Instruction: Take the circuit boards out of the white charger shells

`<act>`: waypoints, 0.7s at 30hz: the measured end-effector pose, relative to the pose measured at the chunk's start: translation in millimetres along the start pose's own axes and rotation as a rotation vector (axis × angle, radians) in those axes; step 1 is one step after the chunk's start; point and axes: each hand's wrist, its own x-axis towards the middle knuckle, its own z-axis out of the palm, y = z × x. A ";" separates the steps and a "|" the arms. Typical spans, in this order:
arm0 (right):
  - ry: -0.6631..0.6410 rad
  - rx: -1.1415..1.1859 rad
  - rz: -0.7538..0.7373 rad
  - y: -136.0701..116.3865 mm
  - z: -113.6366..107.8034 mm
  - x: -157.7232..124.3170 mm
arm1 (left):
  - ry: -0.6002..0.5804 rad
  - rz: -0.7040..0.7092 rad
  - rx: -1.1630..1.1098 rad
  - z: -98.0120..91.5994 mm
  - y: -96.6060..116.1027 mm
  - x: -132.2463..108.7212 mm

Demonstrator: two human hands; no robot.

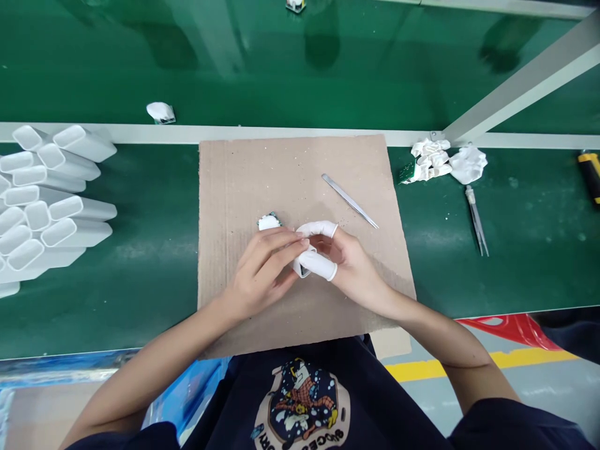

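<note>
Both hands meet over the middle of a brown cardboard sheet (290, 169). My left hand (265, 272) is closed, its fingertips pinching a small white part (300, 269) held between the two hands. My right hand (342, 256) wears white finger cots on thumb and forefinger and grips the same part from the right. Just beyond my left fingers a small white and green piece (269, 221) lies on the cardboard. Metal tweezers (349, 200) lie on the cardboard past my right hand.
A stack of white plastic housings (47, 200) fills the left of the green bench. At the right lie crumpled white finger cots (445, 161), a second pair of tweezers (477, 219) and a yellow-black tool (590, 175). A small white item (160, 112) sits on the conveyor behind.
</note>
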 end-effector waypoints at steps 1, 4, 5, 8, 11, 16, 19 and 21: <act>-0.005 0.010 0.016 -0.6 0.4 0.4 | 0.004 0.003 -0.006 -0.3 0.6 0.1; -0.027 0.059 0.039 -2.9 0.1 1.8 | -0.014 -0.026 -0.053 -3.2 1.9 1.8; -0.030 0.065 0.041 -3.3 -0.1 2.1 | -0.022 -0.043 -0.072 -4.3 2.1 2.3; -0.001 0.034 0.015 -2.0 -0.4 2.3 | -0.031 -0.078 -0.104 -5.7 2.1 2.9; 0.034 -0.046 -0.010 1.1 -1.3 2.1 | -0.031 -0.070 -0.087 -4.2 2.0 2.0; 0.004 -0.090 -0.048 -1.7 -8.6 4.4 | -0.042 -0.118 -0.134 -6.1 4.6 3.7; -0.040 -0.127 -0.047 -6.5 -11.6 4.8 | -0.046 -0.183 -0.183 -10.2 6.3 6.0; -0.037 -0.177 -0.042 -7.7 -11.5 3.8 | -0.055 -0.188 -0.190 -11.1 6.1 6.0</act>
